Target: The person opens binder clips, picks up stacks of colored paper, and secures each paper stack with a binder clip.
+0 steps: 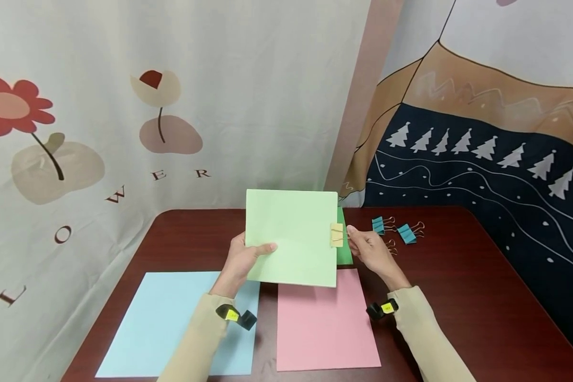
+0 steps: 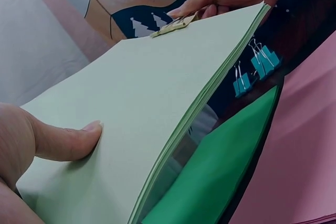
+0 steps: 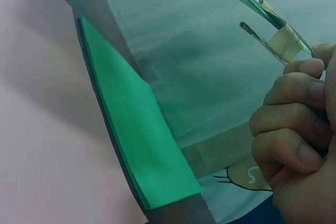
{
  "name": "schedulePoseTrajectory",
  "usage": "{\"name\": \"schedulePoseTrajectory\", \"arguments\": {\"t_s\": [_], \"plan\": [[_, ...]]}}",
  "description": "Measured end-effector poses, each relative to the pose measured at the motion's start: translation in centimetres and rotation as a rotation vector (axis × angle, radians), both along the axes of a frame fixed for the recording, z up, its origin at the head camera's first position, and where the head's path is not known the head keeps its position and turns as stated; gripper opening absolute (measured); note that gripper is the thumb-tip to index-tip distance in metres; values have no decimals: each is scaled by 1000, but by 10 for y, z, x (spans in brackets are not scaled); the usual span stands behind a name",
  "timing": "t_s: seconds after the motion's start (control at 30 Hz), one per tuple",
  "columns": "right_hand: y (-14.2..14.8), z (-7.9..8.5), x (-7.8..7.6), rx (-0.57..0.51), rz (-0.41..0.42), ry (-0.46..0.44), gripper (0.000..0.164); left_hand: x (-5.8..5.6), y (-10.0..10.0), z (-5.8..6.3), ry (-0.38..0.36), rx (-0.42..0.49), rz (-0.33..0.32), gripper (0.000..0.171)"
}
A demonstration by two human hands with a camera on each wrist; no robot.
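Observation:
A stack of light green paper (image 1: 291,233) is raised above the table, tilted toward the head camera. My left hand (image 1: 242,259) grips its left side, thumb lying flat on the front face and the other fingers hidden behind. On the stack's right edge sits a yellow binder clip (image 1: 336,235). The right hand (image 1: 370,250) pinches the clip's wire handles between thumb and forefinger, its other fingers curled in. In the right wrist view the clip's (image 3: 286,43) jaws stand spread, with the paper edge between them.
Pale blue paper (image 1: 172,313) lies front left and pink paper (image 1: 322,329) front centre. Darker green paper (image 1: 345,254) lies behind the raised stack. Teal binder clips (image 1: 407,234) are grouped right of the right hand. Printed curtains (image 1: 267,106) hang behind the brown table (image 1: 458,297).

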State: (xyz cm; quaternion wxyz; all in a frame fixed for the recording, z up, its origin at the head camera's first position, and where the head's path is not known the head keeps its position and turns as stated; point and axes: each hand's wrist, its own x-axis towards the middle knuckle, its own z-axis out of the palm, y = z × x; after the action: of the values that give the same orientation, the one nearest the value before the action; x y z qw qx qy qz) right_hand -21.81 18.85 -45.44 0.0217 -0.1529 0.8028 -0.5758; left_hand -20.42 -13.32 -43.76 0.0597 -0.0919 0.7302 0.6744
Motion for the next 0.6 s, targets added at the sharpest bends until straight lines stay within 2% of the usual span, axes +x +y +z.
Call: {"name": "schedulePoseTrajectory", "arguments": {"t_s": [0.27, 0.5, 0.6], "plan": [[-3, -2, -1, 46, -43, 0, 62, 1, 5, -2, 1, 3, 14, 42], [-6, -6, -2, 51, 9, -75, 67, 1, 8, -5, -8, 3, 13, 42], [-7, -6, -2, 43, 2, -94, 66, 1, 8, -5, -10, 5, 13, 42]]}}
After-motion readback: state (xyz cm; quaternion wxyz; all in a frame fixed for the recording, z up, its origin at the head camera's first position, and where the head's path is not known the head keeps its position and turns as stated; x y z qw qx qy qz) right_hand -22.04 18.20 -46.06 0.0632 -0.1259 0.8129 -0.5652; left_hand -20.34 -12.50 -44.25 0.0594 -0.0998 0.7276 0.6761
